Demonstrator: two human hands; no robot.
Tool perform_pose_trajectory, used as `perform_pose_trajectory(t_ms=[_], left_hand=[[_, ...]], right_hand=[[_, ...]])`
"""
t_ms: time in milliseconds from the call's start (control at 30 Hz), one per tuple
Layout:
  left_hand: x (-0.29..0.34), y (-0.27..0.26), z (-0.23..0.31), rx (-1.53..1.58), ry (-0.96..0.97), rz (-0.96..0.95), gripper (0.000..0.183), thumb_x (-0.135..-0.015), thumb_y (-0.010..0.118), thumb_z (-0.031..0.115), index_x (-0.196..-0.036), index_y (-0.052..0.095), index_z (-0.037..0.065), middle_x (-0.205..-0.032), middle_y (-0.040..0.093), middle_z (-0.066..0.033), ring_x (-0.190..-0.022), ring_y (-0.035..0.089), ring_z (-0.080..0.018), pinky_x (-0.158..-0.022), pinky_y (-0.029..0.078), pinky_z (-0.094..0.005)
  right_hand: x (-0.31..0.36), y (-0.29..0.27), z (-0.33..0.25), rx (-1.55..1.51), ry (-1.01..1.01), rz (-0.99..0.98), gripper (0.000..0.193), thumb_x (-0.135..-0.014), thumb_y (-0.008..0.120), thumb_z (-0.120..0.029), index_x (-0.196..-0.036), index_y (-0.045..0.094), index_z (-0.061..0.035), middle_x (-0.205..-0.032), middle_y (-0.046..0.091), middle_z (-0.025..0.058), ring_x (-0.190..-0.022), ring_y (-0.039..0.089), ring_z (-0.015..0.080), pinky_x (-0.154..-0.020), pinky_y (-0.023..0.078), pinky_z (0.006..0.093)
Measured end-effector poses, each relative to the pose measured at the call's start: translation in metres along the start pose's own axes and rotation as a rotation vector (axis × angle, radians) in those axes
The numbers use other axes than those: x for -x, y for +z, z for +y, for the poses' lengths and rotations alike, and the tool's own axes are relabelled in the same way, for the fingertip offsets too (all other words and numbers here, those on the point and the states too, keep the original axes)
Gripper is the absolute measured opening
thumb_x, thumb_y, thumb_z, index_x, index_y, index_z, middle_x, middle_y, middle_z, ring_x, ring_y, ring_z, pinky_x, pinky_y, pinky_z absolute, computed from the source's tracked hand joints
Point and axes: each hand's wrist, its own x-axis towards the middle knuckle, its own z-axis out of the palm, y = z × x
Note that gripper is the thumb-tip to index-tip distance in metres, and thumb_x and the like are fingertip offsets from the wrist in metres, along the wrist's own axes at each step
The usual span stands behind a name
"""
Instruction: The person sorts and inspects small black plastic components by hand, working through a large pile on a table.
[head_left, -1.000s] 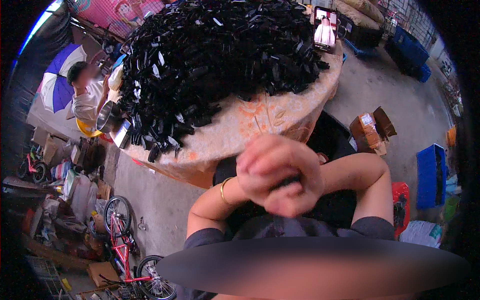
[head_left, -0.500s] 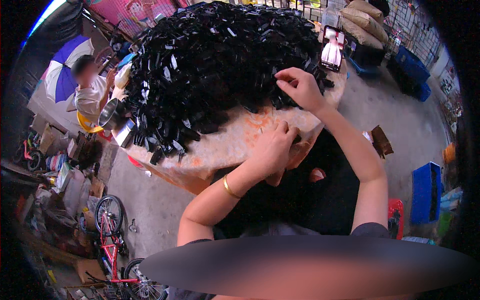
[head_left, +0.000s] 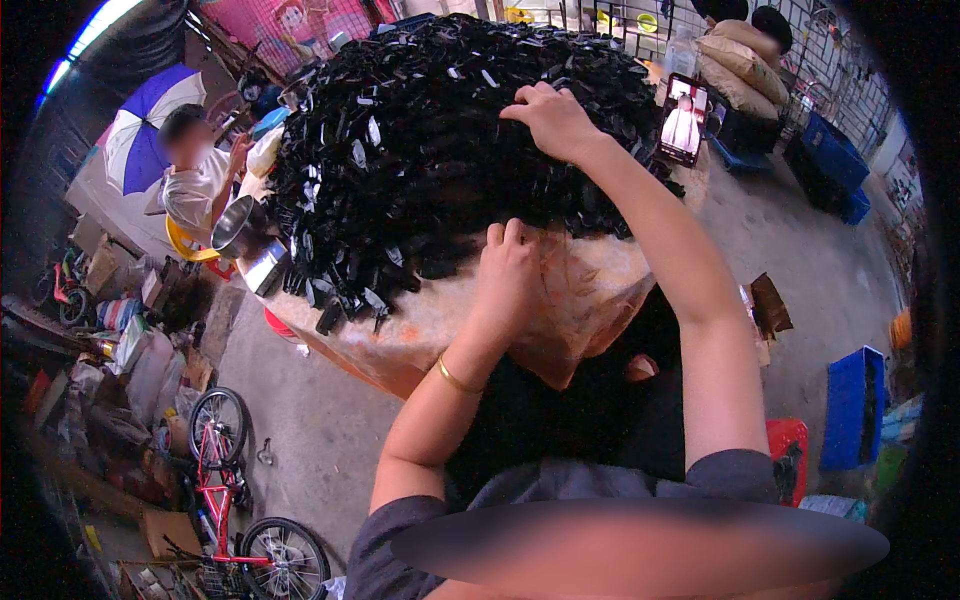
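Note:
A large heap of small, flat, glossy black pieces [head_left: 430, 130] covers most of a table with a pale, orange-stained cloth [head_left: 400, 330]. Above the heap's right half is my right hand [head_left: 560, 122], its fingers curled together. My left hand [head_left: 508, 272], with a gold bangle on the wrist, is closed at the heap's near edge, over the cloth. Whatever either hand pinches is hidden or too small to name.
A phone [head_left: 682, 120] stands upright at the table's right edge. Across the left side sits another person [head_left: 195, 180], near a metal bowl [head_left: 238, 228]. A red bicycle [head_left: 220, 510] is on the floor at left; a blue crate [head_left: 852, 408] stands at right.
My right hand has moved farther away and leftward over the heap. My left hand has shifted left and away, to the heap's near edge. The whole view has tilted slightly.

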Motion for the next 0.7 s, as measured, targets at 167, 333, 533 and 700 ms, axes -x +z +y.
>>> perform_pose_trajectory(t_ms=[167, 333, 533, 700], left_hand=[[0.007, 0.01, -0.008, -0.025, -0.027, 0.124, 0.023, -0.068, 0.057, 0.008, -0.09, 0.056, 0.0, -0.092, 0.05, -0.0146, -0.09, 0.047, -0.0315, -0.075, 0.043, -0.0372], [0.01, 0.007, 0.006, 0.151, -0.026, 0.199, 0.017, -0.073, 0.056, 0.009, -0.089, 0.056, 0.003, -0.089, 0.05, -0.0126, -0.08, 0.052, -0.0315, -0.067, 0.046, -0.0389], [0.013, 0.01, 0.008, 0.203, -0.104, 0.241, 0.016, -0.079, 0.055, 0.012, -0.093, 0.056, 0.005, -0.087, 0.05, -0.0149, -0.08, 0.053, -0.0326, -0.067, 0.046, -0.0408], [0.01, 0.007, 0.007, 0.432, -0.156, 0.336, 0.021, -0.073, 0.059, 0.004, -0.093, 0.057, 0.004, -0.086, 0.051, -0.0151, -0.081, 0.053, -0.0326, -0.067, 0.046, -0.039]], right_hand=[[-0.03, -0.005, -0.007, -0.104, 0.086, -0.104, 0.033, -0.076, 0.046, -0.005, -0.103, 0.062, -0.0133, -0.106, 0.058, 0.0084, -0.102, 0.052, 0.0269, -0.085, 0.043, 0.0374], [-0.041, 0.02, -0.022, -0.13, 0.148, 0.009, 0.038, -0.08, 0.045, -0.004, -0.113, 0.057, -0.0185, -0.112, 0.056, 0.0087, -0.106, 0.051, 0.0248, -0.089, 0.041, 0.0395], [-0.052, 0.016, -0.016, 0.035, -0.044, -0.144, 0.03, -0.082, 0.048, -0.008, -0.107, 0.059, -0.0186, -0.106, 0.056, 0.0083, -0.105, 0.05, 0.0238, -0.089, 0.041, 0.0382], [-0.04, -0.001, -0.009, -0.049, 0.01, -0.067, 0.023, -0.079, 0.055, -0.019, -0.101, 0.061, -0.015, -0.098, 0.057, 0.0079, -0.1, 0.053, 0.0251, -0.082, 0.045, 0.039]])
